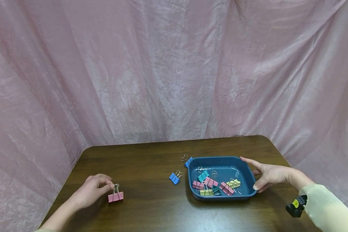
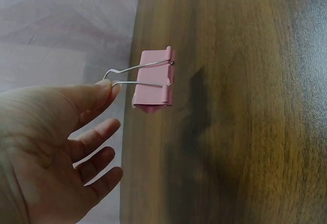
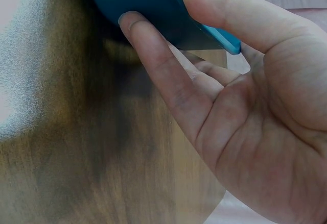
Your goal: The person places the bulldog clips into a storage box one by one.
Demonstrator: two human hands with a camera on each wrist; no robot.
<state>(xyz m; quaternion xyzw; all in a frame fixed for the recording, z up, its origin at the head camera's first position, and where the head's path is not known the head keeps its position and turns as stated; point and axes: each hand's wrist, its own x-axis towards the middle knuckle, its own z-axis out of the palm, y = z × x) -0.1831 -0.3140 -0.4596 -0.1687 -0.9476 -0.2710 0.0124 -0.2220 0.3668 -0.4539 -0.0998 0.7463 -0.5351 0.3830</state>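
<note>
At the left of the table, my left hand pinches a pink binder clip by its wire handles, between thumb and forefinger. In the left wrist view the clip hangs off the fingertips, its shadow apart from it on the wood; the other fingers are loosely bent. My right hand grips the right end of a blue tray, thumb at the rim and fingers against the outer wall. Inside lie several binder clips, among them a teal clip, a yellow clip and a pink clip.
Two blue binder clips lie left of the tray: one blue clip on the table and another blue clip close by the tray's back left corner. Beyond the brown table hangs a pink curtain.
</note>
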